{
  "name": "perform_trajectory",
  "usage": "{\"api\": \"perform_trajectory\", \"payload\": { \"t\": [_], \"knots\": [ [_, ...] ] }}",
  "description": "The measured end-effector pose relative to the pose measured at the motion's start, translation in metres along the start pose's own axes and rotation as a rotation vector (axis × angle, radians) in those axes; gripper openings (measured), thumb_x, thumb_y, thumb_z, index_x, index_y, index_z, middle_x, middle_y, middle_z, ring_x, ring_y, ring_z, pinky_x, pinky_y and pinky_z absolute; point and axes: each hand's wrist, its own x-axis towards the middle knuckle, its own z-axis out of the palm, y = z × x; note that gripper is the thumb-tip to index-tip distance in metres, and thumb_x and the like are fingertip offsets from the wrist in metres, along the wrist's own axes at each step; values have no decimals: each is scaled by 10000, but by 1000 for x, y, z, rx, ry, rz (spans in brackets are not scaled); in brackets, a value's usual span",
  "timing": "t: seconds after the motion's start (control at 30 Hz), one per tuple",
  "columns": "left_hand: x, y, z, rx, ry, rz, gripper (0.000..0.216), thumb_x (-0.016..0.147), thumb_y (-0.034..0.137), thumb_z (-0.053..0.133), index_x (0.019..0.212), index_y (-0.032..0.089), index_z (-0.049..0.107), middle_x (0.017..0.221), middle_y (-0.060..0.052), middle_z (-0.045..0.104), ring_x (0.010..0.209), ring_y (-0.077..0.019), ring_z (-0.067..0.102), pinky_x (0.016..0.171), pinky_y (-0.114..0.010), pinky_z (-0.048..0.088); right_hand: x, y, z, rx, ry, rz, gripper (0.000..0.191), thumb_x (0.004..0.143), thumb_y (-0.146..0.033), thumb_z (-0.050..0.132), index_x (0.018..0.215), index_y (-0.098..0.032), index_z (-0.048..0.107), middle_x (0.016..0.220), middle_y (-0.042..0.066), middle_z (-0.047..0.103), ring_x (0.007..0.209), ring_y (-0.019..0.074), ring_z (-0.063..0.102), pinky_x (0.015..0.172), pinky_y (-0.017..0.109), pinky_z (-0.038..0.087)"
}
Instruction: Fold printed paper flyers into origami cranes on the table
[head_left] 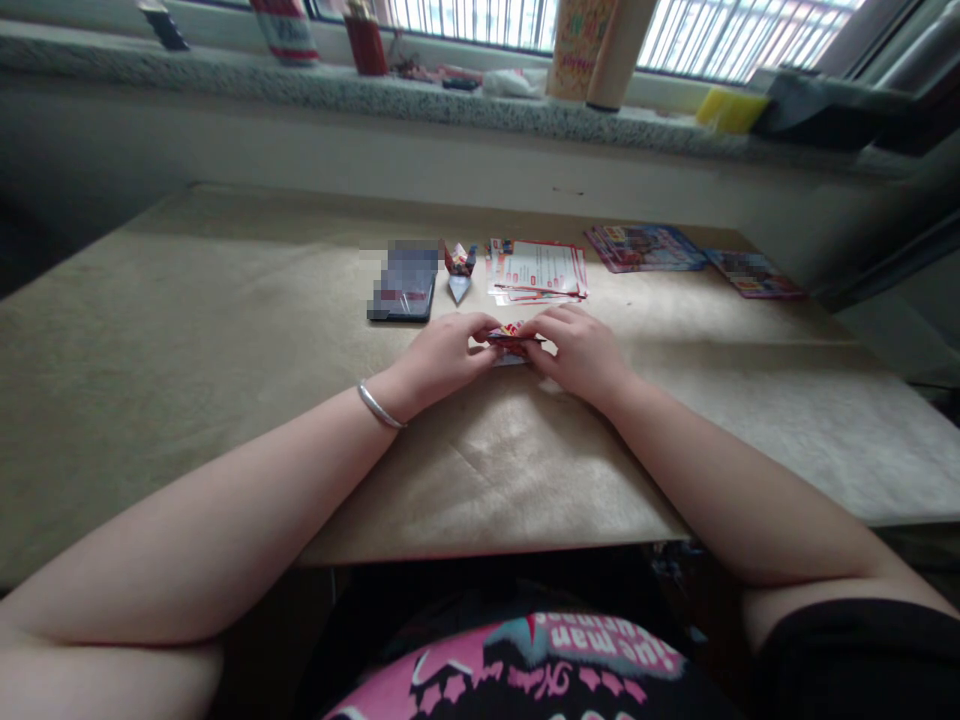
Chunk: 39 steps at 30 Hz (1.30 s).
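I stand in the room and look at a person who sits at a pale beige covered table (480,460). I take the small folded piece of red, yellow and white printed paper (513,343) as the middle of my clock, with twelve toward the window. It is between the two hands, at or just above the table. The left hand (448,348) pinches its nine o'clock side, thumb close to the fingers; the right hand (583,348) pinches the three o'clock side in the same narrow way.

At eleven o'clock stands a small multicoloured paper figure with pointed ends (460,268), which seems to me complete. The piece in the hands has some folds already, but it is compact and has not such a shape, so I judge it part-way. How many folds are left, I cannot tell, because the fingers cover much of it. Between twelve and one lies a stack of white, red-edged printed sheets (541,268), apparently not folded.
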Motion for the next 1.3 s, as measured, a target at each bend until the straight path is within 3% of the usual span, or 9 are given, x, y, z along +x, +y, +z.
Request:
{"api": "perform_trajectory", "payload": {
  "t": [0.1,0.17,0.4,0.57,0.73,1.1,1.2,1.3],
  "knots": [
    [-1,-1,3,-91,35,48,432,819,238,672,1237,155,599,1098,-64,684,905,-149,643,802,-270,518,-1,-2,0,14,28,-9,183,938,-262,534,960,-220,710,980,57,727,950,220,616,815,331,460],
    [-1,-3,4,-121,76,107,459,816,263,701,1251,168,586,1153,-69,640,917,-138,638,810,-267,525,-1,-3,0,36,44,2,184,944,-262,526,943,-229,707,969,52,724,940,210,617,800,323,455],
    [-2,-1,1,-95,164,282,139,896,279,654,982,179,698,956,-36,638,919,-142,621,866,-281,517,-2,-4,-1,99,79,33,134,915,-296,583,876,-228,691,908,43,707,881,193,621,769,307,450],
    [-2,2,0,-76,179,238,132,902,289,649,936,181,717,942,-39,665,903,-151,630,853,-290,527,-1,-6,0,165,87,63,153,911,-336,596,835,-226,671,878,40,692,843,180,615,746,298,454],
    [-1,1,0,-69,222,290,131,900,267,655,952,181,739,956,-47,672,906,-146,630,863,-287,525,-1,-9,2,232,101,80,112,892,-305,606,840,-221,659,873,30,685,820,166,608,717,281,458],
    [1,-7,1,-72,174,270,152,904,288,656,979,211,764,955,-42,683,880,-137,638,846,-279,531,-1,-6,2,221,40,83,142,898,-336,614,831,-216,652,873,36,666,815,166,594,701,278,445],
    [2,-14,-1,-48,140,272,145,894,291,665,953,206,767,943,-41,686,850,-134,640,818,-268,523,-1,-2,2,176,-44,61,58,869,-263,625,875,-221,663,917,38,667,823,170,596,713,281,444],
    [4,-21,-3,36,93,281,157,896,291,653,932,193,771,931,-52,698,818,-141,643,774,-265,508,-1,5,3,134,-92,21,98,826,-182,621,902,-213,674,943,42,672,835,174,600,742,287,445]
  ]
}}
